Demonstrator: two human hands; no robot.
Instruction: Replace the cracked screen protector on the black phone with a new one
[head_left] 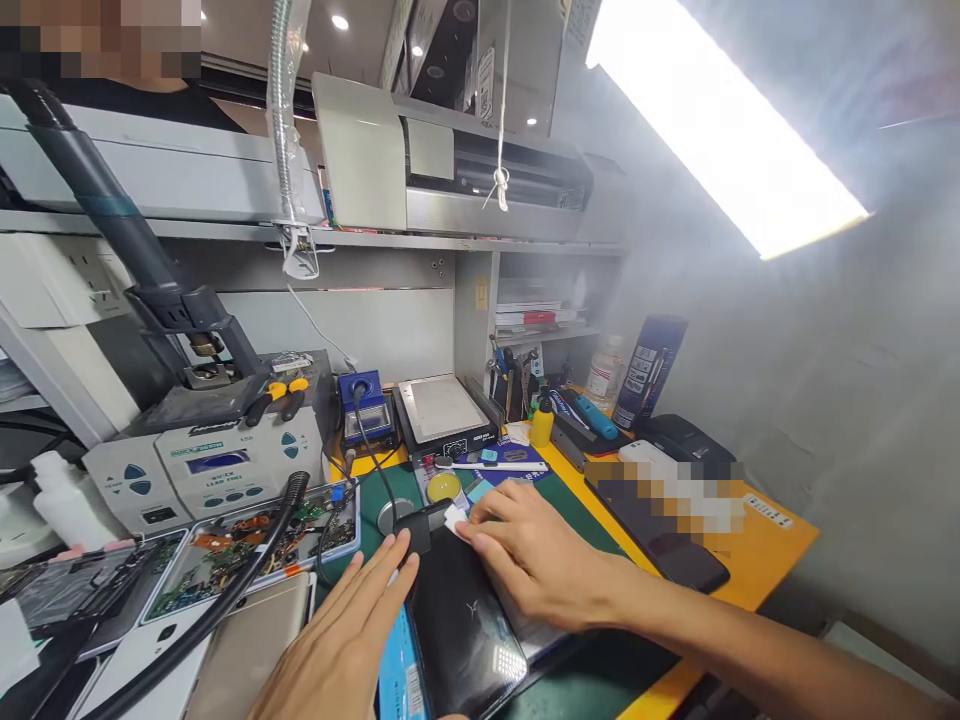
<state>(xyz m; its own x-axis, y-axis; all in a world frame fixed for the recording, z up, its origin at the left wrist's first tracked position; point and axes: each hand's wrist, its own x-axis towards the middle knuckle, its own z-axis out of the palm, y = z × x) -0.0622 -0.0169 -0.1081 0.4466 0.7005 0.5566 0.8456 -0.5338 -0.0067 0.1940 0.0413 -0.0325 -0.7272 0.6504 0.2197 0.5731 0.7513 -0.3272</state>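
Note:
A glossy black flat device (461, 620) with a small light logo lies on the green mat in front of me. My left hand (341, 630) rests at its left side with the fingers stretched out, the fingertips touching near its upper left edge. My right hand (536, 550) is closed in a pinch on a small white piece (454, 517), which meets the device's top edge; whether it is cloth or paper I cannot tell. Under the device is a blue packet (401, 665), partly covered. Beyond the fingertips stands a round yellow tin (444, 487).
To the left are a soldering station (217, 465), a tray of circuit boards (176, 590) and a thick black hose (262, 570) crossing over phones. At the back sits a hot plate (442, 410). A yellow bottle (541, 425) and a dark phone (675, 555) are on the right.

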